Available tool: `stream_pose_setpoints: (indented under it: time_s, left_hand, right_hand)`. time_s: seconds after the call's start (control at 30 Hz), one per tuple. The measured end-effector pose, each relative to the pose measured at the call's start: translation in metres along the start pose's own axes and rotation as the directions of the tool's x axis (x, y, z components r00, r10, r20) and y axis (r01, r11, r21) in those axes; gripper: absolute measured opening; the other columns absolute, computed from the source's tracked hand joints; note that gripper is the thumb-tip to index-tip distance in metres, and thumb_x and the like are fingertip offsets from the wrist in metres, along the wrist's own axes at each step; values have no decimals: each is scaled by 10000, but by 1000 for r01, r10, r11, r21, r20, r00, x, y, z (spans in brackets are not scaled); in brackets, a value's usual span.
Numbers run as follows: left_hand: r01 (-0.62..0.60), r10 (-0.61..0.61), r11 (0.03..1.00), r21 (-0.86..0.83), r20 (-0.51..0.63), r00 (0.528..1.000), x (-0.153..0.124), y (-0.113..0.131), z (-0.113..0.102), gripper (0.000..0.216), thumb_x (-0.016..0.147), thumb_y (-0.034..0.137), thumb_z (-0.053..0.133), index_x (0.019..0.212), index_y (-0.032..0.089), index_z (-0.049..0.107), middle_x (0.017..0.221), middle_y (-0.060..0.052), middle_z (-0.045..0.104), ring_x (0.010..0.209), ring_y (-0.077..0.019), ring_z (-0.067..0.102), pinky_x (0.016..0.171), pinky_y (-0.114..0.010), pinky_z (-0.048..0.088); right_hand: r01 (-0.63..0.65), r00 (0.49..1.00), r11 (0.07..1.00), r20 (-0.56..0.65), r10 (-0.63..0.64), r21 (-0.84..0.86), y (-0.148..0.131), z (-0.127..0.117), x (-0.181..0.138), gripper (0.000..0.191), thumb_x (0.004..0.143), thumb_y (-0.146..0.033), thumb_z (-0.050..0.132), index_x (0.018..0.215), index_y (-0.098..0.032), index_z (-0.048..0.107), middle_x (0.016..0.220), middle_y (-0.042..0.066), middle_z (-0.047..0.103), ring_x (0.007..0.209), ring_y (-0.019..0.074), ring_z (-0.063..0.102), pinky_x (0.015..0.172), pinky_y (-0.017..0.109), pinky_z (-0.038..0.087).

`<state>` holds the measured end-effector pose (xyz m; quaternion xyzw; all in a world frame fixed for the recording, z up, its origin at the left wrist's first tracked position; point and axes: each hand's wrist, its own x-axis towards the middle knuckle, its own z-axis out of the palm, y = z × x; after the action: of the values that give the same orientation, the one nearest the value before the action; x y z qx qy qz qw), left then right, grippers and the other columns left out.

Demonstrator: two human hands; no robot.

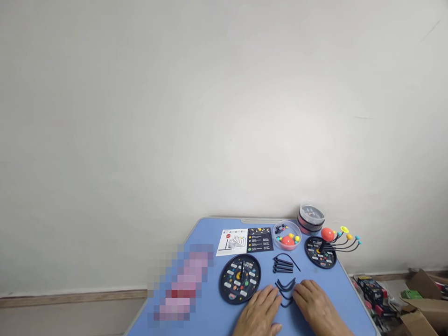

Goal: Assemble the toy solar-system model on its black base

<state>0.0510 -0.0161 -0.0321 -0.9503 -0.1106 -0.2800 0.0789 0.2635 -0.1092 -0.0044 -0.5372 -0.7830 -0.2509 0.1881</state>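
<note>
My left hand (pixel 259 310) lies on the blue table with its fingers stretched out, fingertips at the left ends of the curved black rods (pixel 286 285). Across from it, my right hand (pixel 313 303) rests with loosely bent fingers at the rods' right ends, and its grip holds nothing that I can see. Above the hands is a row of straighter black rods (pixel 283 266), with a long curved rod (pixel 292 260) arching over them. A round black base (pixel 240 279) with printed planets and a short upright post stands left of the rods.
An instruction sheet (pixel 233 242) lies at the back. Beside it, a clear dish (pixel 287 224) holds a red half-ball and small coloured balls. An assembled planet model (pixel 320 252) and stacked round containers (pixel 311 219) stand at right. Cardboard boxes (pixel 425 284) are beyond the table's right edge.
</note>
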Motion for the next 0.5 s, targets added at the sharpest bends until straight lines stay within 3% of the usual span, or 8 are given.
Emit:
stream_pose_setpoints:
  time_s: [0.1, 0.27, 0.4, 0.5]
  left_hand:
    - [-20, 20, 999, 38, 5, 1000, 3, 0, -1, 393, 915, 305, 603, 1275, 155, 562, 1263, -69, 689, 1123, -239, 648, 921, -316, 532]
    - [-12, 12, 1000, 26, 0, 1000, 0, -1, 6, 387, 907, 322, 614, 1259, 167, 567, 1232, -75, 703, 1099, -244, 658, 909, -320, 541]
    - [12, -11, 1000, 22, -44, 999, -6, -4, 9, 340, 959, 268, 526, 1283, 169, 554, 1221, -71, 706, 1111, -226, 655, 901, -291, 548]
    - [74, -75, 997, -7, -35, 997, 0, -2, 4, 360, 969, 196, 475, 1325, 181, 524, 1279, -71, 675, 1180, -217, 618, 938, -291, 537]
  right_hand:
    - [165, 975, 985, 158, -155, -53, 4, -4, 13, 173, 877, -87, 584, 747, -194, 546, 674, 10, 638, 587, 176, 568, 526, 293, 391]
    - [410, 866, 912, 325, -381, -25, 7, -13, 36, 176, 920, -120, 531, 756, -171, 572, 641, 36, 641, 587, 184, 573, 468, 303, 316]
    - [385, 861, 921, 336, -381, 57, 10, -25, 41, 202, 943, -101, 506, 763, -174, 561, 692, 21, 653, 627, 162, 570, 536, 290, 350]
    - [266, 897, 959, 339, -282, 93, 22, -34, 40, 202, 917, -58, 521, 765, -188, 550, 728, -2, 651, 648, 149, 561, 594, 278, 366]
